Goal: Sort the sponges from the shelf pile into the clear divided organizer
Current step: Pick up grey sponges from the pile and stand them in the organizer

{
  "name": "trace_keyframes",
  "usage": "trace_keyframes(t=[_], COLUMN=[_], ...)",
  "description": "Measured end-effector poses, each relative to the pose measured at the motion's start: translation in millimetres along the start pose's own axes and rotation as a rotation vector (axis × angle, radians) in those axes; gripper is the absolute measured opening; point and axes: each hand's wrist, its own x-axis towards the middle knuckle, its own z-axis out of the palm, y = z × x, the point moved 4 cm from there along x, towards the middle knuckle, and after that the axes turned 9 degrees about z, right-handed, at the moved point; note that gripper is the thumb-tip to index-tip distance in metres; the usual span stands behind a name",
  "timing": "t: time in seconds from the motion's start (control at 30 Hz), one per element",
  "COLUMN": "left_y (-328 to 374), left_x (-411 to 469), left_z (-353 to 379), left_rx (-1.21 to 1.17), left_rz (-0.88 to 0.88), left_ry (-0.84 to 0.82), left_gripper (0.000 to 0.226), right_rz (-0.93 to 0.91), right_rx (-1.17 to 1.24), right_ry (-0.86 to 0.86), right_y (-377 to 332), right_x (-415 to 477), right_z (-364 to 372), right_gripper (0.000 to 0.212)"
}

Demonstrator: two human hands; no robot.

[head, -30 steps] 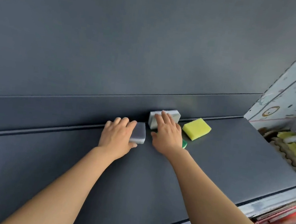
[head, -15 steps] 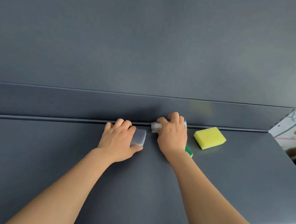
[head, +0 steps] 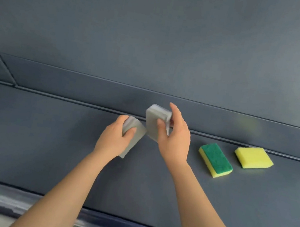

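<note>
Sponges in both hands: your left hand (head: 112,140) grips a grey sponge (head: 135,140) just above the shelf (head: 56,139), and your right hand (head: 175,141) pinches a second grey sponge (head: 153,121) tilted beside it, the two almost touching. Both are pale, plain, soft-looking blocks. A green-topped sponge (head: 215,158) and a yellow sponge (head: 254,157) lie flat to the right. A loose pinch could let one drop, and the organizer is out of sight, so you could pick the wrong compartment.
</note>
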Motion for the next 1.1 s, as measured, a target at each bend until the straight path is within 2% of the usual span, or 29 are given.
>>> trace_keyframes(t=[0.17, 0.3, 0.73, 1.1], left_y=[-45, -83, -223, -303], left_x=[-35, -74, -224, -318], left_z=[-61, -116, -293, -403], left_rx=[-0.508, -0.686, -0.799, -0.794], left_rz=[-0.181, -0.257, -0.374, -0.446], left_ry=[0.236, 0.391, 0.681, 0.903], left_gripper=[0.034, 0.027, 0.019, 0.030], right_rz=[0.018, -0.004, -0.124, -0.146], right_rx=[0.209, 0.273, 0.385, 0.472], right_ry=[-0.068, -0.161, -0.584, -0.851], right_y=[-44, -83, -234, -330], right_x=[-27, -57, -207, -304], right_z=[34, 71, 234, 347], right_gripper=[0.034, 0.030, 0.020, 0.015])
